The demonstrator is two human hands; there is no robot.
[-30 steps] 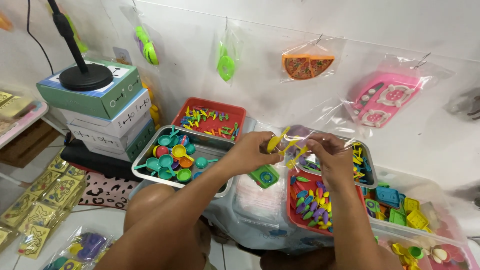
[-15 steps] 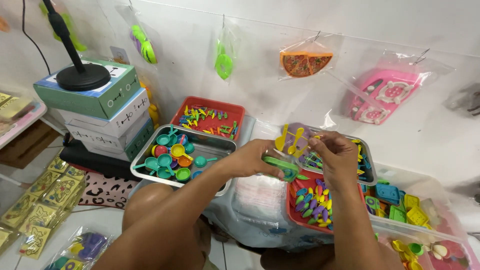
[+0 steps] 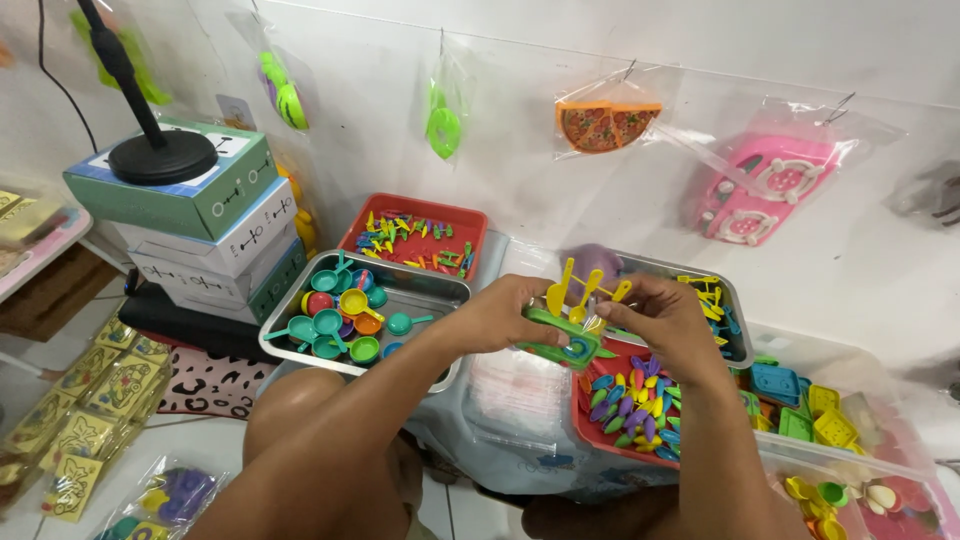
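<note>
My left hand (image 3: 505,313) and my right hand (image 3: 663,322) meet above the trays and together hold a small clear bag (image 3: 566,340) with a green toy piece inside. Three yellow toy utensils (image 3: 585,290) stick up from between the fingers of both hands. Under my right hand lies a red tray (image 3: 598,432) filled with small coloured plastic pieces. My left forearm reaches over a metal tray (image 3: 440,290) of tiny toy pans in teal, orange and red.
A second red tray (image 3: 458,218) of small toy cutlery sits at the back, and another metal tray (image 3: 735,310) sits behind my right hand. Stacked boxes (image 3: 200,225) bear a black stand base. Bagged toys hang on the white wall (image 3: 610,115). Clear bins (image 3: 845,450) of toys stand on the right.
My hands lifted slightly and came closer together. The green piece, first loose below my left hand, now sits in the clear bag held between both hands with the yellow utensils.
</note>
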